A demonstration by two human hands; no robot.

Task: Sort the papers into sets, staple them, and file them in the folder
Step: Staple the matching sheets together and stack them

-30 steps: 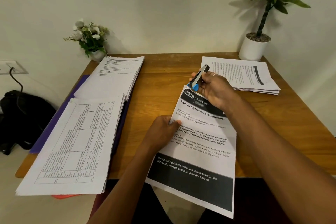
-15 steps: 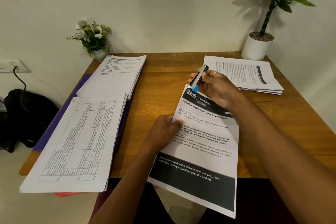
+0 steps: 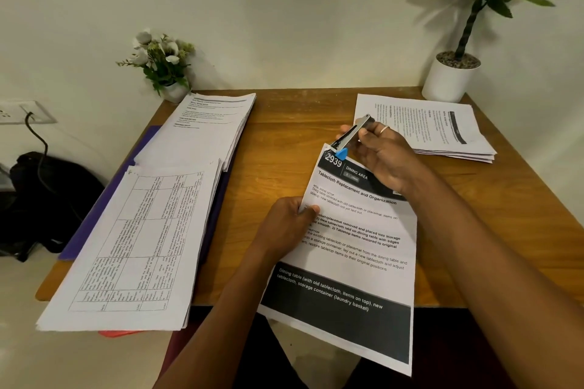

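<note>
Right hand fingers grip stapler at paper set top-left corner; left hand pinches set's left edge.

Bare table is lying open down the middle of the frame. A near stack and far stack are closing off the left, a third stack is blocking the upper right, and a vase and plant pot are occupying the back corners. Printed sheets, left hand and right hand with stapler are filling the lower centre.
</note>
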